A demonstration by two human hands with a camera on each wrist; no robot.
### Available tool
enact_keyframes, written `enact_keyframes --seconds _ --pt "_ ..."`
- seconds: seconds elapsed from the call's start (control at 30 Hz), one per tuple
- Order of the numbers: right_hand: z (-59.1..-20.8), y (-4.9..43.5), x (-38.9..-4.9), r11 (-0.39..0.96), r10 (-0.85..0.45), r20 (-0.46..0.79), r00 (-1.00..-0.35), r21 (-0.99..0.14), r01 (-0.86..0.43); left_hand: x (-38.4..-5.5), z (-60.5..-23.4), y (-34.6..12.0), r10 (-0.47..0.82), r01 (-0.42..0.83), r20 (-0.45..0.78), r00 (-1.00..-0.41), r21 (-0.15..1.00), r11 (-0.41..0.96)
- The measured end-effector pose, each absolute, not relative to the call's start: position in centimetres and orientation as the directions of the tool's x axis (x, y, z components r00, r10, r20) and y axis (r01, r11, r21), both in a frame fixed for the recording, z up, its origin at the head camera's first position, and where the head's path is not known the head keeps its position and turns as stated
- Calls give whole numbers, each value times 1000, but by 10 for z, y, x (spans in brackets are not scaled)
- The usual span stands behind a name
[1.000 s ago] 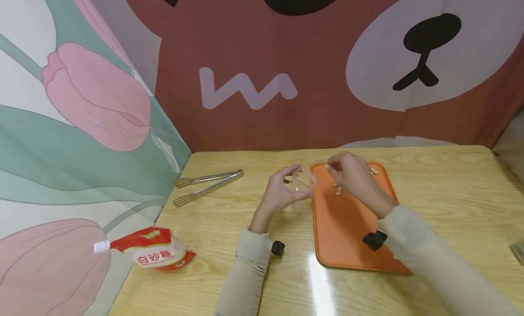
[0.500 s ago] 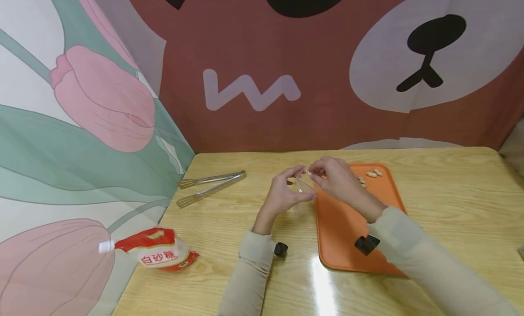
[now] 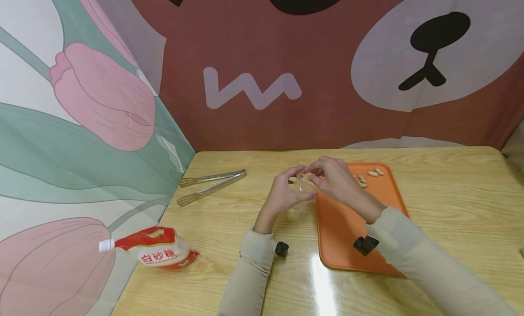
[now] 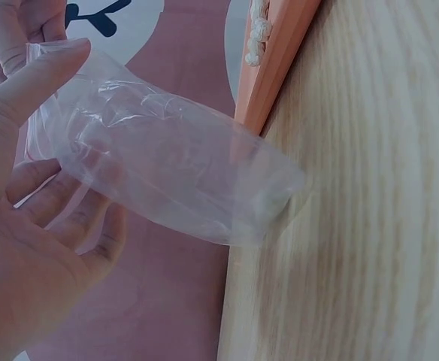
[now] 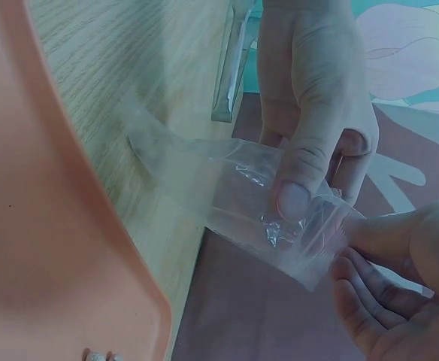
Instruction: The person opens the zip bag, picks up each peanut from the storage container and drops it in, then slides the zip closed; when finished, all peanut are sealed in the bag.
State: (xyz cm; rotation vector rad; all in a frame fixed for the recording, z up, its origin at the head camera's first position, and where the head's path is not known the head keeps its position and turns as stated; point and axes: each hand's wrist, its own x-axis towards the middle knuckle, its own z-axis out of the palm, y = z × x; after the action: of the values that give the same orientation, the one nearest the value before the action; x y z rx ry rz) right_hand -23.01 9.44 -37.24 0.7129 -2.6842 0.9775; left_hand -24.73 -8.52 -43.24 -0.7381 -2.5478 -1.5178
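In the head view, the right hand [image 3: 333, 177] and forearm cover part of the orange tray [image 3: 341, 243] and overlap the leftmost of the peanuts [image 3: 363, 185]. A grey object [image 3: 521, 251], cropped by the right edge, is unidentifiable. In the left wrist view, the lower end of the clear bag [image 4: 159, 143] blurs; the top edge crops the peanuts.

Red "白砂糖" on red-and-white bag [image 3: 157, 248].
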Motion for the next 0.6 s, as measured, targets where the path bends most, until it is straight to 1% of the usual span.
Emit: enact_keyframes --seconds 0.27,0.47,0.6 --pt "-372 98 -227 668 -369 337 -866 -552 -499 -247 -433 -82 379 437 291 -879 810 390" --pt "-369 108 -225 705 -338 276 -900 -559 -436 -244 -434 -84 372 426 286 -883 821 381" --pt "-370 128 -229 734 -302 228 -926 -564 -378 -245 -433 -87 363 419 285 -887 826 377"
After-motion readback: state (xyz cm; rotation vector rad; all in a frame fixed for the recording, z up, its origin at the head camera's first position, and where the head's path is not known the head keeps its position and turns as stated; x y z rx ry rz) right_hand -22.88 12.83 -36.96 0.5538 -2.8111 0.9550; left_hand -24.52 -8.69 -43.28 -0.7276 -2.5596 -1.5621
